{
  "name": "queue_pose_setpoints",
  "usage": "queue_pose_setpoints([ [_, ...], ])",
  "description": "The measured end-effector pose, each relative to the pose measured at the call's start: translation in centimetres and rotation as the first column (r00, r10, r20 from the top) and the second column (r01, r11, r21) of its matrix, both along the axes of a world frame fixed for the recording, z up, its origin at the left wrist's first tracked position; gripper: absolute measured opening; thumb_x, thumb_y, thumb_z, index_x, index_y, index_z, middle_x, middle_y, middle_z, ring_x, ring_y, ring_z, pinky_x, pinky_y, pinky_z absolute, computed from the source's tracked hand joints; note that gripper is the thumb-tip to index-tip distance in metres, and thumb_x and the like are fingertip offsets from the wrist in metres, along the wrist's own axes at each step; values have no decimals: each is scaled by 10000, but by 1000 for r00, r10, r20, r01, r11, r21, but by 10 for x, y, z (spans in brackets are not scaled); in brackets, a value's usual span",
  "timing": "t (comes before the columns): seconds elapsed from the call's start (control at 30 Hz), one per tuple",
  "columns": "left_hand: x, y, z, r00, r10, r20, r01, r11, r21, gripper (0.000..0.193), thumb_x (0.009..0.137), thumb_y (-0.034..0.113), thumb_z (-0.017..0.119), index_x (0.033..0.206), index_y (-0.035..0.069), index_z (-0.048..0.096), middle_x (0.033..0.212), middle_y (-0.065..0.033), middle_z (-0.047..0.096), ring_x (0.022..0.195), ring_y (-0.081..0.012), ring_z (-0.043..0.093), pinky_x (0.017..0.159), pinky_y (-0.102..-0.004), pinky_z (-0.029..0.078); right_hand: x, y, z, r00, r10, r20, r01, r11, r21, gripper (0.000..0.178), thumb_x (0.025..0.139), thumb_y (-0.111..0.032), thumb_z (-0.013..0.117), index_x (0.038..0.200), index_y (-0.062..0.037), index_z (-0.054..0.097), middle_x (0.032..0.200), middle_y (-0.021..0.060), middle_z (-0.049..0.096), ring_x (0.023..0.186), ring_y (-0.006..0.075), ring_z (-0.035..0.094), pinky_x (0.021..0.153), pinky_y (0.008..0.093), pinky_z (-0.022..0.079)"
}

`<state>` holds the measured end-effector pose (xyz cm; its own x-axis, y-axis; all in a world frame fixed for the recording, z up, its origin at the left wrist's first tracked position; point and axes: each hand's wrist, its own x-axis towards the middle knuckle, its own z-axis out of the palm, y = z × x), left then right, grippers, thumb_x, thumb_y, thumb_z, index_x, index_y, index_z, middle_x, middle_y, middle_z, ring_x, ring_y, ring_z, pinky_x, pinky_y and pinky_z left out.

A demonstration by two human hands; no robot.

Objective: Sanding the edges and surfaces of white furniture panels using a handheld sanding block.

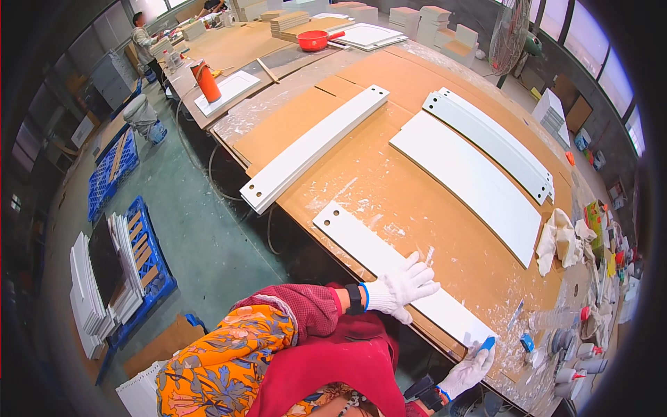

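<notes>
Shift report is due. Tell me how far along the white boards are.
Done: cannot tell. In hand: the left hand presses the nearest white board flat while the right hand works a blue-handled tool at its end. Left, probably: three more boards lie untouched.

Single head-mounted fisheye on me, looking down close at my worktable; table runs toward 1 o'clock, floor at 9.

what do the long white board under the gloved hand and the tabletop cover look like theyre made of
White board: seemingly painted or laminated wood panel, with a smooth matte white face, crisp straight edges and drilled holes at the end. Tabletop cover: likely corrugated cardboard, being flat brown sheets with seams and cut flaps, smeared with white. Left hand wears a white knit, cloth-like glove.
</notes>
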<state>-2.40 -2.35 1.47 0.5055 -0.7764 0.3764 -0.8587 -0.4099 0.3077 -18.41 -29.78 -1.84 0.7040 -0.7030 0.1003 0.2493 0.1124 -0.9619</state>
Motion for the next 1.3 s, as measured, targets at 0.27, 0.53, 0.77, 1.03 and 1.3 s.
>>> queue_pose_setpoints([
  [0.27, -1, 2, 1, 1000, 23, -2, -23, 999, 39, 874, 549, 508, 766, 1212, 12, 486, 1122, -174, 470, 1083, -340, 457, 1047, -541, 267, 6, 11, 9, 998, -46, -52, 46, 999, -1, 387, 983, -201, 509, 1282, 40, 459, 1343, 154, 498, 1242, 218, 473, 1023, 353, 398],
  [0.53, 0, -3, -2, 1000, -2, -5, 2, 999, 49, 871, 553, 503, 763, 1215, 9, 486, 1123, -170, 469, 1090, -339, 454, 1028, -539, 282, 3, 4, 6, 1000, 3, -6, -3, 1000, -7, 405, 984, -224, 507, 1291, 36, 464, 1334, 133, 507, 1254, 213, 459, 1019, 350, 395],
  [0.77, 5, 2, 0, 998, -26, -51, 25, 999, -24, 874, 552, 426, 800, 1243, 5, 468, 1142, -177, 465, 1121, -356, 440, 1020, -549, 283, 7, -4, -8, 1000, -21, -8, 22, 994, 107, 309, 971, -131, 505, 1237, 25, 488, 1275, 139, 539, 1121, 234, 542, 965, 376, 440],
  [1.03, -8, -5, 1, 999, -12, -45, 12, 1000, -3, 898, 550, 460, 796, 1252, 6, 466, 1141, -161, 484, 1091, -337, 472, 1015, -533, 303, -11, -2, -9, 997, -76, 22, 73, 989, 127, 320, 948, -93, 542, 1242, 28, 502, 1283, 153, 546, 1140, 223, 552, 954, 359, 467],
  [1.3, 4, -13, -24, 998, 2, -62, -8, 996, -86, 885, 531, 415, 808, 1230, -20, 482, 1118, -189, 556, 1037, -349, 510, 970, -470, 347, -10, 6, 11, 964, -264, -35, 264, 934, 240, 307, 913, -74, 591, 1202, 16, 537, 1185, 117, 588, 986, 181, 600, 832, 325, 525],
])
